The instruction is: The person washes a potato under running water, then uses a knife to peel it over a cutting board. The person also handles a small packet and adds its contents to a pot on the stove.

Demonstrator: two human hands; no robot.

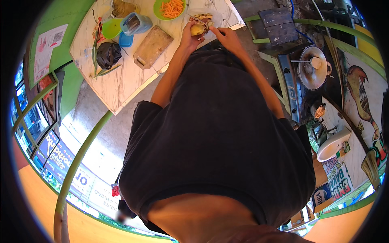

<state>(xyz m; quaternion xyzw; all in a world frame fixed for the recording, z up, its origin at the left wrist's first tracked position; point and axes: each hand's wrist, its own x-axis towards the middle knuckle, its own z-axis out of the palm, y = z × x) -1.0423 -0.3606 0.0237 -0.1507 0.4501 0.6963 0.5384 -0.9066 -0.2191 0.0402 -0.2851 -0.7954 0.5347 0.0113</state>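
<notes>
My left hand holds a yellow, partly peeled potato near the table's edge. Beside it, on the right, my right hand has its fingertips close together at the potato and the peelings; whether they pinch a small tool or a peel is too small to tell. Just beyond both hands, a heap of peelings lies on a clear plastic bag. A green bowl of orange sticks, apparently cut carrot, stands behind and to the left.
A wooden cutting board lies left of my hands on the marbled table. Farther left are a blue plastic container, a blue lid, a lime-green bowl and a black plastic bag. A wok sits on a stove at right.
</notes>
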